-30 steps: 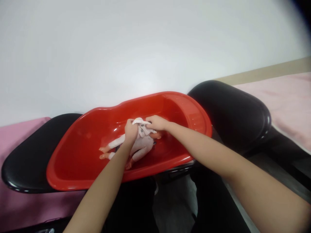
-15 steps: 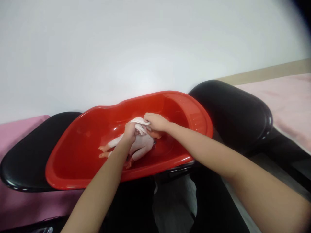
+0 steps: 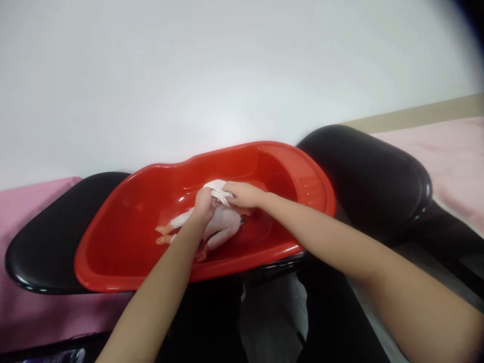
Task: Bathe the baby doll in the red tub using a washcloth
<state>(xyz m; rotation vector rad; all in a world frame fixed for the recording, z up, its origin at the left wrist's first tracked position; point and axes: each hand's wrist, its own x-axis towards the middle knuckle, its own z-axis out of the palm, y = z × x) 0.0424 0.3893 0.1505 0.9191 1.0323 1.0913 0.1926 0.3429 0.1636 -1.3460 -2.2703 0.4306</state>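
A baby doll (image 3: 223, 225) in a white outfit lies inside a red baby bathtub (image 3: 113, 242), its bare feet toward the left end. Its head, at the right, is mostly covered by my right hand and forearm. Over the doll's upper body, my left hand (image 3: 205, 204) is closed on a bunched white cloth (image 3: 215, 187). My right hand (image 3: 241, 193) meets the same cloth from the right, fingers bent around its edge. Whether the cloth is part of the doll's clothing or a separate piece I cannot tell. The fingertips of both hands are partly hidden.
Black rounded surfaces stick out at the left (image 3: 41, 242) and right (image 3: 363, 176) of the tub. Behind it rises a white wall (image 3: 189, 75). Pink cloth (image 3: 26, 317) lies at the left, and a paler pink sheet (image 3: 454, 156) at the far right.
My right hand has turned and dropped slightly, its fingers now lower against the cloth. The cloth is gathered more between both hands. The doll stays in place.
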